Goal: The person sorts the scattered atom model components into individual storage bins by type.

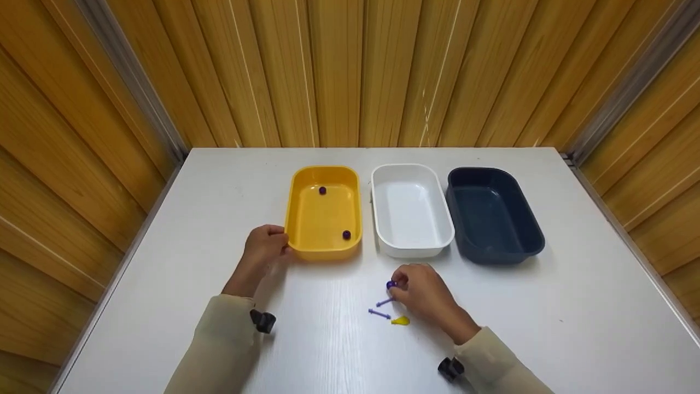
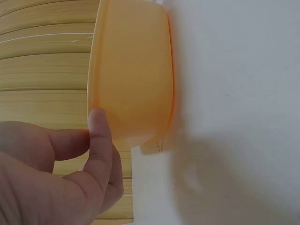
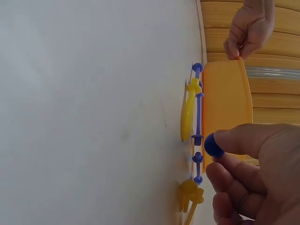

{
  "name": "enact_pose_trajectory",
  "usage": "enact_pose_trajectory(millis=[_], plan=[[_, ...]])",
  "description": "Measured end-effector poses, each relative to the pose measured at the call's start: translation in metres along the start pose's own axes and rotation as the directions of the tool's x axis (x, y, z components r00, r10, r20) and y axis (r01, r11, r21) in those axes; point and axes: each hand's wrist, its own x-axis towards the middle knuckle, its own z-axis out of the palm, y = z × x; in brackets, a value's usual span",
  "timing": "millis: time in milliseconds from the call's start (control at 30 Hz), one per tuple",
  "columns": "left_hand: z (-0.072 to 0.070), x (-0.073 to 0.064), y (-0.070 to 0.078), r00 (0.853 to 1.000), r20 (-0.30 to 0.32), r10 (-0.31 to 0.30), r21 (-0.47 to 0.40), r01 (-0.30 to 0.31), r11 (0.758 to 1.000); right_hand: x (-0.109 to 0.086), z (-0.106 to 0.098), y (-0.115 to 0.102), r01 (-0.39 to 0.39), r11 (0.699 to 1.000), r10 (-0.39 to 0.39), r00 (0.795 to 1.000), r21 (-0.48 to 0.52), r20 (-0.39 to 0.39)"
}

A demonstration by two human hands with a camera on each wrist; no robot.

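Observation:
My left hand (image 1: 265, 244) pinches the near left rim of a yellow tray (image 1: 325, 254) between thumb and fingers. Inside that tray lie two dark purple beads, one far back (image 1: 322, 190) and one near the front right corner (image 1: 346, 235). Between thumb and fingertips, my right hand (image 1: 425, 293) holds a round blue-purple bead (image 3: 214, 145) just above the table. Close below it are two thin purple sticks with knobbed ends (image 1: 385, 301) and a small yellow piece (image 1: 401, 320). More yellow pieces (image 3: 190, 188) show in the right wrist view, along with a purple sliver (image 3: 247, 222) by the palm.
A white tray (image 1: 414, 252) stands right of the yellow one, and a dark blue tray (image 1: 497, 256) stands beside it. All three are on a white table (image 1: 317, 339) backed by wood-patterned panels (image 1: 339, 71). Black wrist cameras (image 1: 263, 321) sit on both sleeves.

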Motion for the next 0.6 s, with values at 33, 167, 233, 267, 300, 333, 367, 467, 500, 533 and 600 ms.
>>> enact_pose_trajectory(millis=[33,167,233,267,300,333,367,467,500,533,600], plan=[[0.000,0.000,0.000,1.000,-0.001,-0.004,-0.001,0.004,1.000,0.000,-0.001,-0.001,0.003,1.000,-0.003,1.000,0.004,-0.007],[0.000,0.000,0.000,1.000,0.005,-0.006,-0.001,0.006,1.000,0.003,-0.004,-0.007,0.019,1.000,-0.018,0.999,0.020,-0.042],[-0.001,0.000,0.000,1.000,0.008,-0.001,0.001,0.001,1.000,0.006,-0.006,-0.011,0.023,0.999,-0.022,0.998,0.024,-0.051],[-0.001,0.000,-0.001,1.000,0.009,0.001,0.001,-0.001,1.000,0.008,-0.007,-0.013,0.030,0.999,-0.028,0.998,0.024,-0.057],[-0.001,0.000,-0.001,1.000,0.010,0.004,0.003,-0.004,1.000,0.010,-0.007,-0.015,0.040,0.999,-0.038,0.997,0.025,-0.064],[-0.001,0.000,-0.001,1.000,0.008,0.008,0.003,-0.008,1.000,0.012,-0.008,-0.018,0.043,0.999,-0.041,0.997,0.025,-0.067],[-0.001,0.001,-0.001,1.000,0.007,0.010,0.006,-0.010,1.000,0.014,-0.009,-0.020,0.054,0.998,-0.052,0.996,0.023,-0.074],[-0.001,0.001,-0.001,1.000,0.001,0.011,0.016,-0.011,1.000,0.020,-0.009,-0.028,0.089,0.996,-0.087,0.991,0.019,-0.107],[-0.001,0.001,-0.001,1.000,-0.003,0.014,0.019,-0.014,1.000,0.022,-0.009,-0.031,0.098,0.995,-0.096,0.989,0.018,-0.117],[0.000,0.001,-0.001,1.000,-0.006,0.015,0.020,-0.015,1.000,0.024,-0.008,-0.035,0.103,0.994,-0.101,0.987,0.017,-0.125],[0.000,0.000,-0.001,1.000,-0.012,0.015,0.027,-0.014,1.000,0.027,-0.007,-0.040,0.116,0.993,-0.112,0.983,0.022,-0.144]])
